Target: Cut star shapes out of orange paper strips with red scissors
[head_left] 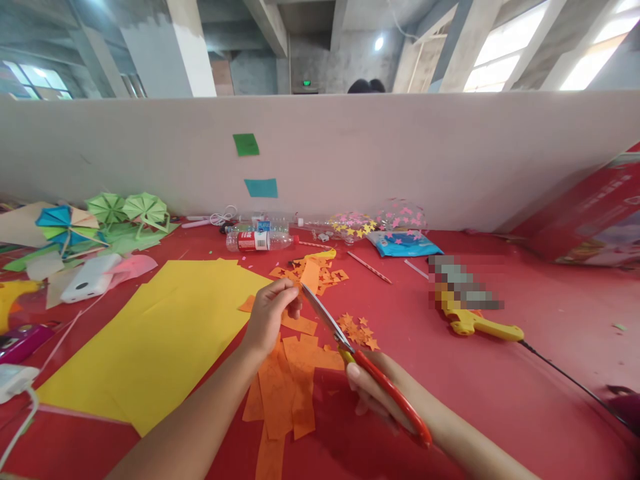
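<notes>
My left hand [277, 308] pinches a small strip of orange paper [311, 272], held up above the table. In my right hand [376, 393] is a pair of scissors [327, 319] with red and yellow handles; the blade tips meet the paper close to my left fingertips. Beneath my hands lie several orange paper strips [276, 387]. A small heap of orange paper stars [357, 331] rests right of the blades. Beyond the held strip are orange scraps with star-shaped holes [330, 275].
Yellow paper sheets [165, 327] lie to the left. Plastic bottles [257, 241] and a blue packet [403, 244] line the white partition [320, 160]. A yellow glue gun [480, 325] with a cord lies right. Paper umbrellas [145, 207] and a white device [91, 279] occupy the far left.
</notes>
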The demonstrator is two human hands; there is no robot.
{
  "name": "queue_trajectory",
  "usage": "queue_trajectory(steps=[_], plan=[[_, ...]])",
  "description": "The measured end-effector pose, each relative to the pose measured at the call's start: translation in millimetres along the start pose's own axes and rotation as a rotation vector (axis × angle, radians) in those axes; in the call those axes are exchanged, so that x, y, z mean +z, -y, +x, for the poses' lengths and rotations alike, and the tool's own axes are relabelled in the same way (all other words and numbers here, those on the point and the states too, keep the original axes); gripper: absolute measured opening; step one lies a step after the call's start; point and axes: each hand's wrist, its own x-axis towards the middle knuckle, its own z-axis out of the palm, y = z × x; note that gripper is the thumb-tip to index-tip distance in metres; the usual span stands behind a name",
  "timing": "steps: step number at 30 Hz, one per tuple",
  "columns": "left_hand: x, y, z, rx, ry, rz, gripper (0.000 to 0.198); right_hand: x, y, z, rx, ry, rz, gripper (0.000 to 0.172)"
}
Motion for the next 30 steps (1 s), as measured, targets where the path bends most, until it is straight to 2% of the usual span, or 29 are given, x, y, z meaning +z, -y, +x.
queue_trajectory(steps=[4,10,24,30], plan=[[0.1,-0.2,1.5,-0.059,0.0,-0.11,0.022,-2.1,-1.9,-1.4,-0.063,0.03,0.005,0.059],[-0.8,-0.1,2.4,-0.118,0.061,-0.179,0.019,-1.4,1.4,-1.8,-0.092,0.051,0.074,0.06],[-0.8,-2.3,1.4,-0.148,0.058,-0.19,0.018,-0.1,11.7,-2.7,0.037,0.003,0.054,0.064],[-0.9,-2.3,1.6,-0.142,0.054,-0.182,0.02,0.1,12.7,-2.8,0.046,-0.002,0.062,0.063]])
